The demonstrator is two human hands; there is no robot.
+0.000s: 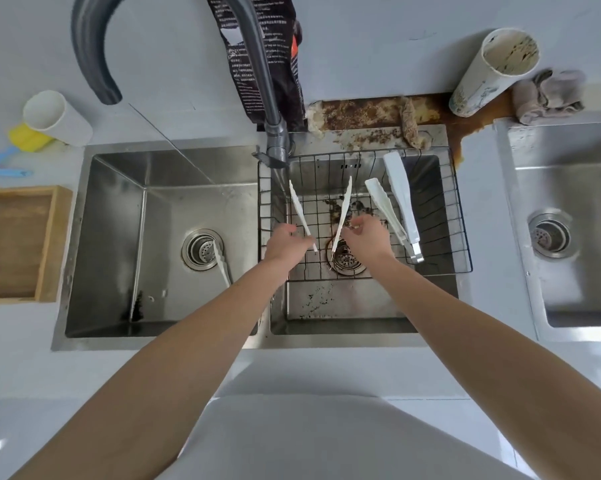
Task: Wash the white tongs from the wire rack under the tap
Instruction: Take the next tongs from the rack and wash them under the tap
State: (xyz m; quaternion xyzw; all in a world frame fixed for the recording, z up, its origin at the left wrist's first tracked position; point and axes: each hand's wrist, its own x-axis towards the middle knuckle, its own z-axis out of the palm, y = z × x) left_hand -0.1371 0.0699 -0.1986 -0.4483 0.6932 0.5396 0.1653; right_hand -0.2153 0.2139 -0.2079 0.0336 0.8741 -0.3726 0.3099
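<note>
Left hand grips one arm of the white tongs | right hand pinches the other, arms splayed | above wire rack, near tap | rack holds spare tongs, right.

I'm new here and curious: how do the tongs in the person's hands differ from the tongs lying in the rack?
The held tongs are gripped, one arm in the left hand, one in the right hand; the rack tongs lie untouched on the rack. The held tongs' arms spread apart at the far ends; the rack tongs' arms lie close together. Both are white and over the same basin.
</note>
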